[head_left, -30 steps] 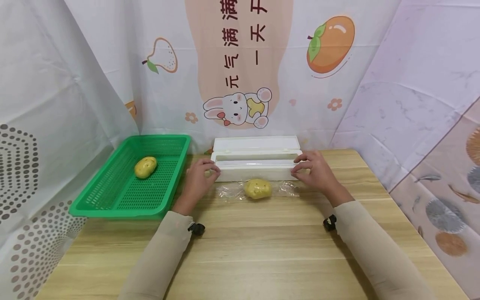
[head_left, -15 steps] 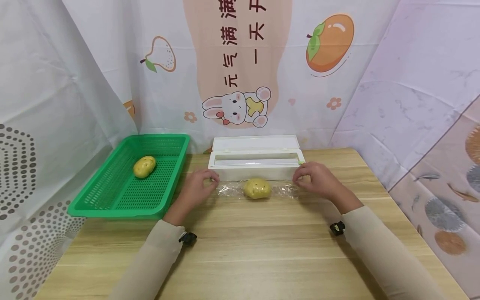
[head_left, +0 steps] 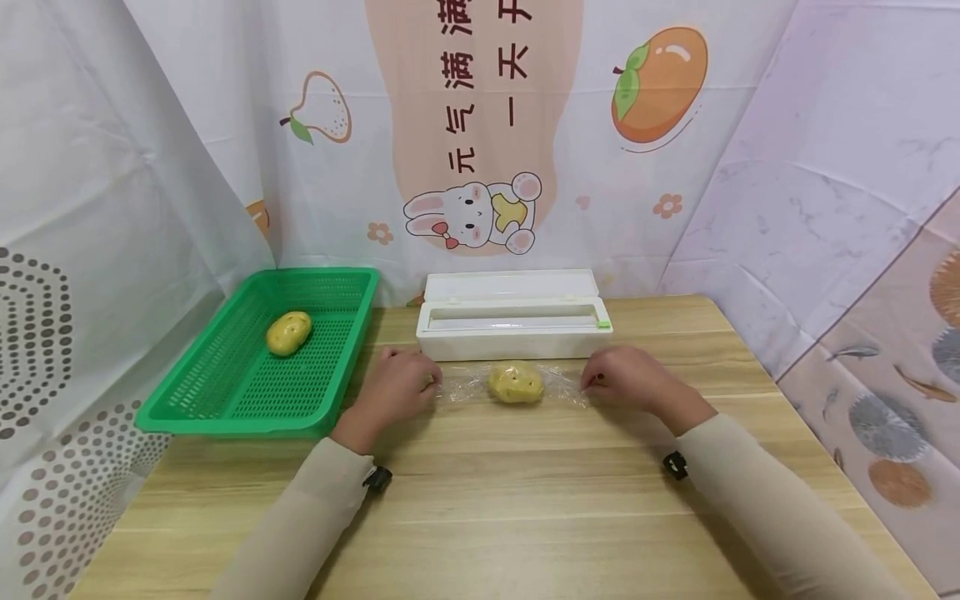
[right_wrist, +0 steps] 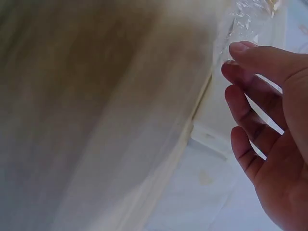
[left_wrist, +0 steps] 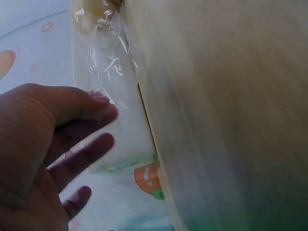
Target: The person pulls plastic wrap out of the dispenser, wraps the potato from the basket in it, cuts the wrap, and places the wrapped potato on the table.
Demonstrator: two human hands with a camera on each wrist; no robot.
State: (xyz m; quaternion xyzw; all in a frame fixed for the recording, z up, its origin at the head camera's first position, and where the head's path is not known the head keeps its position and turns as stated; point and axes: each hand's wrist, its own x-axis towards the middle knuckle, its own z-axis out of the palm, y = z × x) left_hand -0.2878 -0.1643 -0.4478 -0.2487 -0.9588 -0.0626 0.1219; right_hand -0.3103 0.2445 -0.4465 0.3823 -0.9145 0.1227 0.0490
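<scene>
A yellow potato (head_left: 516, 382) lies on the table in front of the white box, covered by clear plastic wrap (head_left: 467, 385) that spreads out to both sides. My left hand (head_left: 400, 385) pinches the left end of the wrap between thumb and index finger. At the opposite end, my right hand (head_left: 627, 379) pinches the film the same way. In the left wrist view the crinkled film (left_wrist: 111, 65) runs from the fingertips up to the potato (left_wrist: 94, 13). The right wrist view shows thumb and index fingertips at the film (right_wrist: 245, 21), other fingers loosely bent.
The white cling film dispenser (head_left: 514, 345) stands behind the potato, lid raised, a roll inside and a green slider (head_left: 603, 324) at its right end. A green basket (head_left: 247, 427) at the left holds another potato (head_left: 288, 333). Fabric hangs around the wooden table (head_left: 510, 517).
Both hands have come down from the dispenser's front corners to beside the potato, drawing the wrap's ends with them. The wrap now rises closer around the potato, which has shifted slightly.
</scene>
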